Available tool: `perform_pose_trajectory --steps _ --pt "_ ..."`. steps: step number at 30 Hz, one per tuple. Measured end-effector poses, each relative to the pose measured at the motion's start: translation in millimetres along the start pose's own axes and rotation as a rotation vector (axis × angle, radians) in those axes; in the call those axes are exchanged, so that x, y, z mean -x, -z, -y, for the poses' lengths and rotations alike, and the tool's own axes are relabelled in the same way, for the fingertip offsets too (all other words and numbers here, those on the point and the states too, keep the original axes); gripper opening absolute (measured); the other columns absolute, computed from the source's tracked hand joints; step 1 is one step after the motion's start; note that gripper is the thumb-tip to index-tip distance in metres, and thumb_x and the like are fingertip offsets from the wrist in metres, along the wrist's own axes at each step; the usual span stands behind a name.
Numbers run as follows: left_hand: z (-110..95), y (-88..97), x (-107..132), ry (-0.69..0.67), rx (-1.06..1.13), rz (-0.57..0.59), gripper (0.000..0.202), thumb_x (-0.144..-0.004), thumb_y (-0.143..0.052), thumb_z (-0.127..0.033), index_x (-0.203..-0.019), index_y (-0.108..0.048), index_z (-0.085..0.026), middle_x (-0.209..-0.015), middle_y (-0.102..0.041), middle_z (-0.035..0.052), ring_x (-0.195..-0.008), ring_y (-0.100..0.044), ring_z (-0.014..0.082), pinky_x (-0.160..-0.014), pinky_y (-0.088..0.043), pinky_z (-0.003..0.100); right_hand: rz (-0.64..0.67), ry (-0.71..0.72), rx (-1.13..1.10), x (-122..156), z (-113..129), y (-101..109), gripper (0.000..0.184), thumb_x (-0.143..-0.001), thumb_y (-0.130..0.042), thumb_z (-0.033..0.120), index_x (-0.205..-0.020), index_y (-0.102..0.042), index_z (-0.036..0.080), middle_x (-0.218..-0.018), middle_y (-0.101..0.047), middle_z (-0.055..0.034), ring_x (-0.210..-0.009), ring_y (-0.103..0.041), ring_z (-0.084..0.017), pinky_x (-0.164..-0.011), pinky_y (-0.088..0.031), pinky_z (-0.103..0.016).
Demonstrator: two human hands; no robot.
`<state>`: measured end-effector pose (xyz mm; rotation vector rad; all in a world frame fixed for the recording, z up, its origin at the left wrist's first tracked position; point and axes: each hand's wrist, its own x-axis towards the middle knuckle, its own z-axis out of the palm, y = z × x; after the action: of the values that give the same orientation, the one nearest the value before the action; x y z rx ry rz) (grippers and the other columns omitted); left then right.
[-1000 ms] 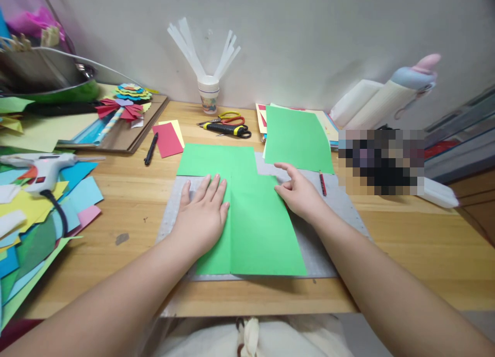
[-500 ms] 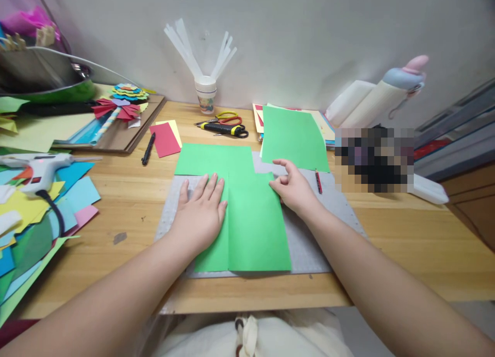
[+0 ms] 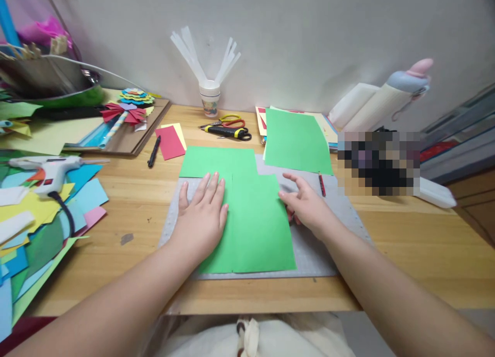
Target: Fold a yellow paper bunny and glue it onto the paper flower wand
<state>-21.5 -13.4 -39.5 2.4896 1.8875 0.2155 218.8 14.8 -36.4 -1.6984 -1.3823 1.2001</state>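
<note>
A green sheet of paper (image 3: 259, 223) with a vertical crease lies on a grey cutting mat (image 3: 313, 249). My left hand (image 3: 203, 213) rests flat on its left part, fingers spread. At the sheet's right edge, my right hand (image 3: 303, 200) hovers with thumb and index finger apart and nothing visible between them; its other fingers are curled underneath. Another green piece (image 3: 216, 161) lies across the mat's top left, just beyond my left fingertips. A small red and black pen-like stick (image 3: 322, 185) lies on the mat beyond my right hand.
Behind the mat are a green sheet on a paper stack (image 3: 297, 140), a yellow-black cutter (image 3: 224, 131), scissors (image 3: 232, 121) and a paper cup with white strips (image 3: 210, 99). Left are a black pen (image 3: 154, 152), red card (image 3: 170, 142), a glue gun (image 3: 52, 172) and paper scraps (image 3: 85, 192).
My right thumb and index finger have parted from the sheet's right edge, and the hand has drawn slightly right. My left hand stays flat on the paper. The view has shifted a little.
</note>
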Motion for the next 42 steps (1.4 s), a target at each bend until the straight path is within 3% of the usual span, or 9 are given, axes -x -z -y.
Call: perform_pose_trajectory --steps 4,8,16,22,29,35,42 --pt "-3 5.6 16 -0.045 0.016 0.050 0.049 -0.100 -0.028 -0.029 -0.143 -0.048 -0.020 -0.156 -0.037 0.0030 -0.146 -0.030 0.0253 -0.120 -0.003 0.058 -0.008 0.024 0.018 18 -5 -3 0.071 -0.084 -0.058 0.032 -0.148 -0.030 0.023 -0.054 -0.051 0.0086 -0.042 -0.045 -0.013 -0.042 -0.033 -0.022" --pt "-6 -0.2 27 -0.047 0.028 0.081 0.050 -0.100 -0.028 -0.032 -0.147 -0.041 -0.021 -0.155 -0.037 0.0017 -0.145 -0.033 0.0253 -0.120 -0.006 0.059 -0.043 0.097 0.105 24 -6 -6 0.071 -0.084 -0.057 0.029 -0.149 -0.031 0.022 -0.053 -0.040 0.0112 -0.044 -0.042 -0.012 -0.047 -0.032 -0.022" --pt "-7 -4.4 29 -0.031 0.035 0.099 0.052 -0.100 -0.025 -0.032 -0.150 -0.037 -0.020 -0.158 -0.031 0.0029 -0.146 -0.030 0.0238 -0.120 -0.004 0.055 -0.044 0.149 0.232 27 -7 -6 0.073 -0.083 -0.054 0.022 -0.152 -0.028 0.025 -0.057 -0.042 0.0096 -0.049 -0.045 -0.013 -0.052 -0.033 -0.023" --pt "-7 -4.7 30 -0.026 0.040 0.104 0.052 -0.100 -0.025 -0.032 -0.150 -0.035 -0.022 -0.158 -0.029 0.0017 -0.147 -0.029 0.0228 -0.120 -0.003 0.054 -0.066 0.127 0.208 32 -9 -5 0.071 -0.085 -0.054 0.026 -0.151 -0.027 0.026 -0.057 -0.043 0.0096 -0.049 -0.045 -0.013 -0.053 -0.035 -0.024" --pt "-6 -1.9 35 0.005 0.043 0.072 0.052 -0.101 -0.025 -0.034 -0.148 -0.039 -0.019 -0.157 -0.030 0.0031 -0.147 -0.028 0.0239 -0.119 0.000 0.056 -0.032 -0.006 0.015 55 -18 -3 0.073 -0.090 -0.052 0.040 -0.152 -0.018 0.022 -0.056 -0.052 0.0079 -0.050 -0.053 -0.017 -0.055 -0.043 -0.029" --pt "-9 -4.1 57 -0.019 0.059 0.037 0.051 -0.100 -0.024 -0.033 -0.147 -0.041 -0.023 -0.155 -0.035 -0.0012 -0.144 -0.034 0.0211 -0.120 0.009 0.048 -0.069 0.035 0.103 87 -28 -10 0.066 -0.092 -0.050 0.035 -0.151 -0.023 0.026 -0.059 -0.039 0.0090 -0.053 -0.042 -0.015 -0.053 -0.036 -0.026" --pt "-11 -9.3 58 -0.028 0.026 -0.015 0.051 -0.099 -0.025 -0.032 -0.146 -0.044 -0.020 -0.157 -0.033 0.0039 -0.144 -0.035 0.0232 -0.120 0.006 0.049 -0.050 0.080 0.201 96 -30 -15 0.058 -0.093 -0.046 0.029 -0.148 -0.029 0.026 -0.063 -0.037 0.0076 -0.056 -0.043 -0.015 -0.058 -0.038 -0.026"
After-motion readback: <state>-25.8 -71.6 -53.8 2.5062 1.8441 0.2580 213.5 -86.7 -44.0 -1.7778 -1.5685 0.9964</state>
